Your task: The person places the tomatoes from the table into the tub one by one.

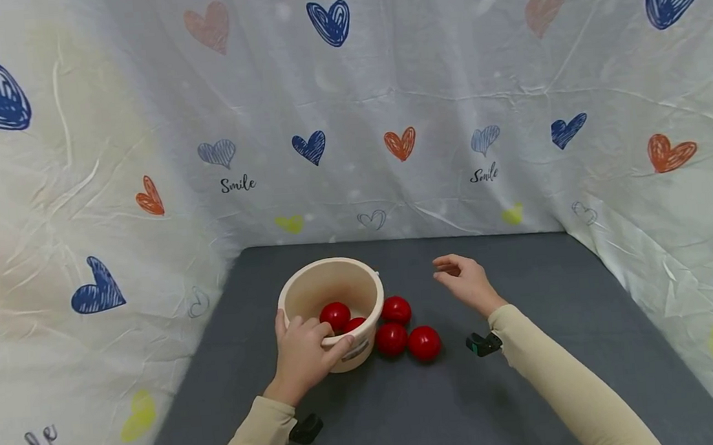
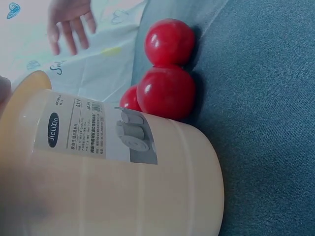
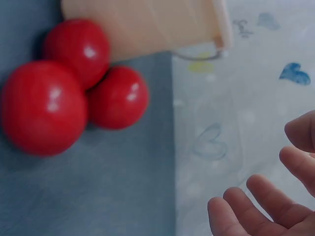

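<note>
Heart-printed cloth [image 1: 346, 71] backs the far, left and right edges of a dark table [image 1: 419, 411], whose surface runs wide between the balls [image 1: 424, 344] and its right edge. Five red balls show: three clustered just right of the one bucket [image 1: 342, 279], two inside it. Left hand [image 1: 301, 354] grips the bucket's near side; right hand [image 1: 468, 283] hovers right of the balls, fingers loosely bent and parted.
</note>
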Demonstrator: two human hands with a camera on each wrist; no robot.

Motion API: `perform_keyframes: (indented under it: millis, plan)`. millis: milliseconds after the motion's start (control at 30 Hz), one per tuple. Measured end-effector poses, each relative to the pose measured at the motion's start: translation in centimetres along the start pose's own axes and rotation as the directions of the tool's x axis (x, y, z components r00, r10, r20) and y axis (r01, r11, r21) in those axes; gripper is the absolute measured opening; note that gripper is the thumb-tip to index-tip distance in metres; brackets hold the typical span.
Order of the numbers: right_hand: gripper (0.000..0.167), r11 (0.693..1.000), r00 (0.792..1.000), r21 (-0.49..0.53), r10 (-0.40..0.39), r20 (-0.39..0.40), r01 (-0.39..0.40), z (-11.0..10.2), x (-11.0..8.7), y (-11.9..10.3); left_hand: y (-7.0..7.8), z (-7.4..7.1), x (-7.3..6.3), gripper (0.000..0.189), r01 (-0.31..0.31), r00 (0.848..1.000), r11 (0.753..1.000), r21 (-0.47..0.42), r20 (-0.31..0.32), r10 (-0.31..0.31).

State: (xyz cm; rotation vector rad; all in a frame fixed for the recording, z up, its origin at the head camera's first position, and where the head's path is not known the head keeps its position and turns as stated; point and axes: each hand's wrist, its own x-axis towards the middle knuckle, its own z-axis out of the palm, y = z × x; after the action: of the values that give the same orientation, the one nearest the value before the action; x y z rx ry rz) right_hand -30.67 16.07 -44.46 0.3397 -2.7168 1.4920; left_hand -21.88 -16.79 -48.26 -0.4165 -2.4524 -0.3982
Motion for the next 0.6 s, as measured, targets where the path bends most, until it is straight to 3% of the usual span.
perform_keyframes:
  millis: [367,600]
  plan:
    - [0.039,0.995,0.994,-0.009,0.104,0.031,-0.104,0.6,-2.5,5.2,0.0,0.0,-0.1,0.035,0.009,1.0,1.0,-0.002,0.012,-0.009]
    - [0.042,0.987,0.987,0.05,0.151,0.052,-0.153,2.1,-3.5,6.5,-0.1,0.0,-0.1,0.036,0.013,1.0,1.0,-0.003,0.017,-0.013]
